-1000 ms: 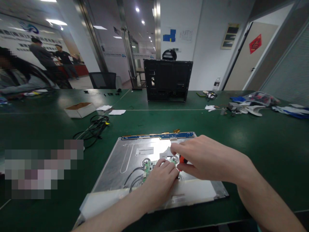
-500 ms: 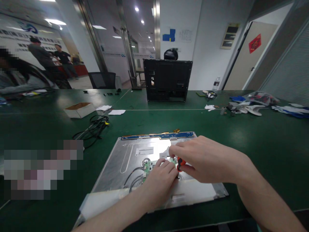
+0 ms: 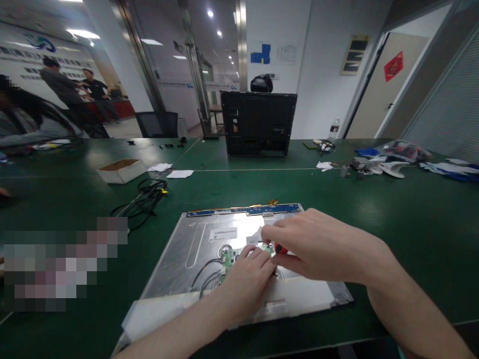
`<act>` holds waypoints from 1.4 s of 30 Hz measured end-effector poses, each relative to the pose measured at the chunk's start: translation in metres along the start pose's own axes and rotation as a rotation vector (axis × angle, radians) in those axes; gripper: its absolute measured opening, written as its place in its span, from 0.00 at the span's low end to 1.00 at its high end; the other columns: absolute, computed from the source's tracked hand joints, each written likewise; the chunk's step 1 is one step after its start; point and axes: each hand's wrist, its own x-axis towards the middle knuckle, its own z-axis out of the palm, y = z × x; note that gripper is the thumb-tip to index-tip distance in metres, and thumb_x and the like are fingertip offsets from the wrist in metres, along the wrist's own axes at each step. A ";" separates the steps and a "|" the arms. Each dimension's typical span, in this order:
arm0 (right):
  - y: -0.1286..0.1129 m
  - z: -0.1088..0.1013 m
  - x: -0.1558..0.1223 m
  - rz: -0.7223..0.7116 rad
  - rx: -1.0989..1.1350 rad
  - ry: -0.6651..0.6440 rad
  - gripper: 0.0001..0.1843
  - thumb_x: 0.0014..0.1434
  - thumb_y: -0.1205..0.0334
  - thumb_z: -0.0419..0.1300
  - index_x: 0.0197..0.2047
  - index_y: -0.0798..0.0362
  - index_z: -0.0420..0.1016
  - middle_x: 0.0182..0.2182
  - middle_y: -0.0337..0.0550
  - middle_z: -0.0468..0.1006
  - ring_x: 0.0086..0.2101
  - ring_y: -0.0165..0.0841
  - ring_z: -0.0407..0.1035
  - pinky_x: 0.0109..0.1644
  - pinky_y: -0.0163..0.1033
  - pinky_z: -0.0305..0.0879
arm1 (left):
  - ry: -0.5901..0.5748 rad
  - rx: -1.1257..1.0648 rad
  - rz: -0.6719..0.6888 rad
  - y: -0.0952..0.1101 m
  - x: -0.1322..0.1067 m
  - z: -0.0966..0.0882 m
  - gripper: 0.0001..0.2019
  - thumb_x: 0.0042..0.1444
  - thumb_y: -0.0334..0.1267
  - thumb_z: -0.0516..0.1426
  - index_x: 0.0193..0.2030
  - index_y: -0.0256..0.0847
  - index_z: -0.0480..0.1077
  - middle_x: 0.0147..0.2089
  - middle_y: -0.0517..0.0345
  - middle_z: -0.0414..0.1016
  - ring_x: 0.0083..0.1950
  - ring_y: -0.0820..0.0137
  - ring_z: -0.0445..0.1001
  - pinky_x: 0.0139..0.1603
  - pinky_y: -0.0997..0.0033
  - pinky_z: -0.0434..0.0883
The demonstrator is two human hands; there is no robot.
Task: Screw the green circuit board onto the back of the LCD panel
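Observation:
A bare metal display panel (image 3: 187, 259) lies face down on the green table, with a blue strip board (image 3: 243, 210) along its far edge. A small green circuit board (image 3: 229, 258) with black wires sits in the panel's middle. My left hand (image 3: 247, 284) rests on that board, fingers curled and pressing it down. My right hand (image 3: 314, 244) is closed around a screwdriver with an orange handle (image 3: 281, 248), held upright over the board next to the left fingertips. The screwdriver's tip is hidden by my hands.
A black monitor back shell (image 3: 258, 122) stands upright at the table's far side. A coil of black cable (image 3: 145, 197) and a small cardboard box (image 3: 121, 169) lie to the left. Loose parts and bags (image 3: 389, 159) are at the far right. People stand and sit at the left.
My right hand has shifted slightly around the orange screwdriver handle, so less of the handle shows. The left hand stays on the green board.

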 end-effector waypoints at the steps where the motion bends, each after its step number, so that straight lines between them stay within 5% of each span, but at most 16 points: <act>1: 0.000 0.000 0.000 0.000 0.002 0.001 0.02 0.61 0.62 0.55 0.37 0.51 0.66 0.33 0.40 0.78 0.33 0.35 0.72 0.29 0.37 0.52 | 0.000 0.000 0.004 0.000 0.000 0.000 0.10 0.60 0.30 0.52 0.48 0.41 0.68 0.47 0.51 0.74 0.52 0.59 0.69 0.57 0.54 0.61; 42: 0.003 0.005 0.001 0.020 -0.018 -0.001 0.05 0.58 0.64 0.57 0.38 0.50 0.64 0.34 0.41 0.78 0.36 0.37 0.73 0.28 0.37 0.53 | -0.022 -0.002 -0.017 0.002 0.001 -0.003 0.07 0.59 0.30 0.52 0.43 0.41 0.67 0.45 0.52 0.72 0.48 0.60 0.70 0.56 0.53 0.60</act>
